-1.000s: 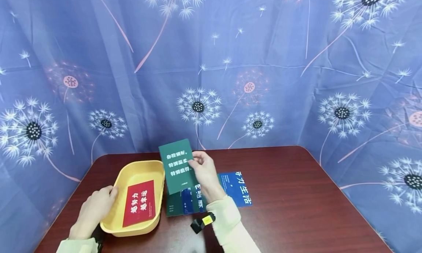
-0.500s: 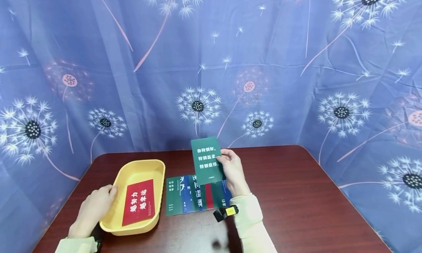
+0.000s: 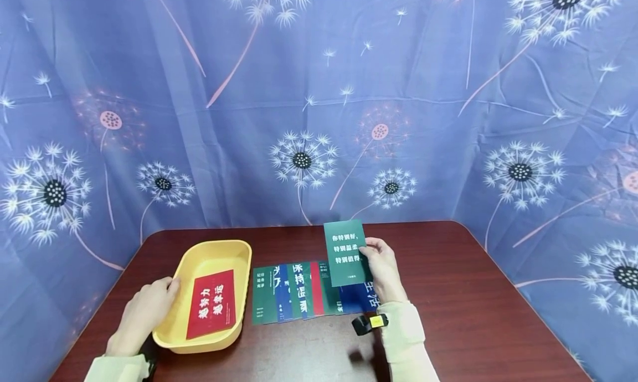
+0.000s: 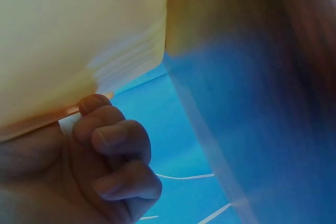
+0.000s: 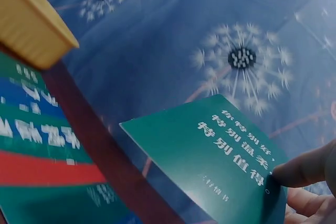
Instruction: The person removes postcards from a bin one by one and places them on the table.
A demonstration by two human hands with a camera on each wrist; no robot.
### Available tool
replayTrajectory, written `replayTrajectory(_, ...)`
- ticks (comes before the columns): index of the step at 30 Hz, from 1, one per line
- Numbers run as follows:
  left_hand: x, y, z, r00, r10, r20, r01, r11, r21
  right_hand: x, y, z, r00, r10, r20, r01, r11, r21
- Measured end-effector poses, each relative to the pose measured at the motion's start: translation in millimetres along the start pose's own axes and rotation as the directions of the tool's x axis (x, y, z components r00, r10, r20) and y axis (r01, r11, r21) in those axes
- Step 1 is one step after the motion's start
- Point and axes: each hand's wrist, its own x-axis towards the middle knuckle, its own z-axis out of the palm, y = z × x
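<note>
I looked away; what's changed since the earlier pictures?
The right hand carried the green card rightward, from near the yellow tray to the right end of the card row, keeping its grip. The left hand stayed at the tray, red card inside.

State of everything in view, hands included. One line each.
yellow tray: upright, uncovered
red card: inside yellow tray, text up
green card: raised, text showing
card row: laid out overlapping
left hand: gripping yellow tray's edge
right hand: pinching green card
curtain: hanging, creased
</note>
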Motion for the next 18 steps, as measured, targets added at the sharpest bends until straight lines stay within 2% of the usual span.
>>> replayTrajectory(5, -0.6, 0.0, 0.1, 1.0, 0.002, -0.006, -0.002, 1.0, -0.003, 4, 8, -18, 0.999, 0.027, -0.032, -0.03, 0.995, -0.09)
replayTrajectory(13, -0.2, 0.3, 1.8, 1.0, -0.005, -0.003, 0.005, 1.0, -0.016, 8, 23, -46, 0.997, 0.046, -0.057, -0.059, 0.97, -0.236)
replayTrajectory(18, -1.4, 0.2, -0.5, 1.0, 0.003, -0.01, -0.003, 1.0, -0.007, 7, 34, -53, 0.997, 0.057, -0.048, -0.07, 0.938, -0.339)
